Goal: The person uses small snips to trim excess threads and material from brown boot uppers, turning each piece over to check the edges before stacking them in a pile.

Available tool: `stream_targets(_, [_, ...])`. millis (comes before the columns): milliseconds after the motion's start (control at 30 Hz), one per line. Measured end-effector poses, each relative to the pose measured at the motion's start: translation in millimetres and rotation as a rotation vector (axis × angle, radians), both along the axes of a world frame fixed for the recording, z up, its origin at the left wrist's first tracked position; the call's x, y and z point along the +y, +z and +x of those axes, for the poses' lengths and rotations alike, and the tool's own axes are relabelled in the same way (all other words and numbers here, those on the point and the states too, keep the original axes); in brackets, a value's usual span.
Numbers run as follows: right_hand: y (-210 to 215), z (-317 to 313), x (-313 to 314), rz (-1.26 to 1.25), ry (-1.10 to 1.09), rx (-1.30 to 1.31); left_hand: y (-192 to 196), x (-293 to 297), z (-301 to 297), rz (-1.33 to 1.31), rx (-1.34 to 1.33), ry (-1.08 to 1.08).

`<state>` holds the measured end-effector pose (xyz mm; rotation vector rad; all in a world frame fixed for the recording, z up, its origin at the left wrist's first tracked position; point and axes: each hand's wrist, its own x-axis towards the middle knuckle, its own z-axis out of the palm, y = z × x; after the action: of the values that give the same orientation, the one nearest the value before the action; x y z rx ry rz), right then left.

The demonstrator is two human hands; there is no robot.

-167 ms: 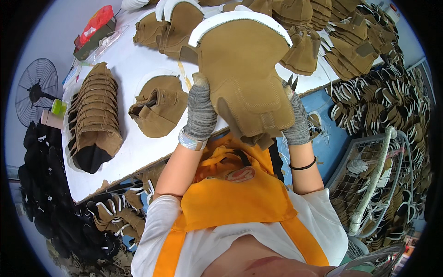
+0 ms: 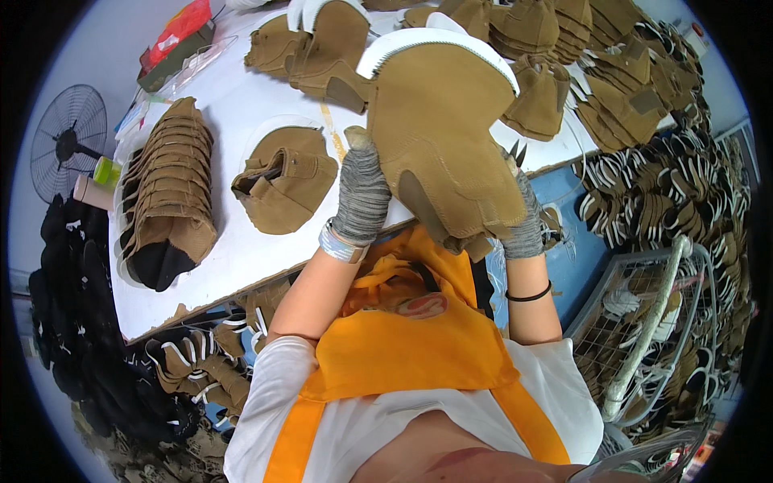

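Between my hands is a brown shoe upper (image 2: pixel 439 137) with a white stitched band along its far edge. My left hand (image 2: pixel 361 193), in a grey knitted glove, grips its left side, thumb upward. Also gloved, my right hand (image 2: pixel 527 221) holds the right side, its fingers mostly hidden behind the upper. Dark pointed blades (image 2: pixel 517 153), like thread snips, stick up by the right hand; their handle is hidden. Left of my left hand, another brown upper (image 2: pixel 286 189) lies on the white table (image 2: pixel 233 278).
A nested row of brown uppers (image 2: pixel 173 177) stands on the table's left. More uppers (image 2: pixel 527 28) are stacked along the far side. At right are a wire cart (image 2: pixel 644 322) and heaped uppers (image 2: pixel 644 185). A fan (image 2: pixel 68 143) and black pieces (image 2: pixel 76 282) are at left.
The held upper has shifted slightly right and turned a little, its lower end swinging to the right. Both hands keep their grip. The whole view has moved a little.
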<state>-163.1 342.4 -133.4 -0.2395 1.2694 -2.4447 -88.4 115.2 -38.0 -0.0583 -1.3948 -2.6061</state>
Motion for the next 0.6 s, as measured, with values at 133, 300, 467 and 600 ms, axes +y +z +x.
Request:
stream_targets(133, [48.3,18.4,-23.6,-0.113,0.061,-0.051,-14.2,-11.4,-1.2,-0.366,0.064,0.121])
stream_targets(300, [64.2,24.9,-46.1,-0.111,0.101,-0.129,4.3,-30.2,21.8,-0.682,0.067,0.260])
stream_targets(467, [93.8,24.7,-104.7,0.383,0.030,0.511,64.8,-60.2,83.1,-0.035,0.074,0.295])
stream_targets(600, [86.1,11.6,-173.6,0.469,0.226,0.867,66.4,-112.2,113.2,0.136,0.159,0.469])
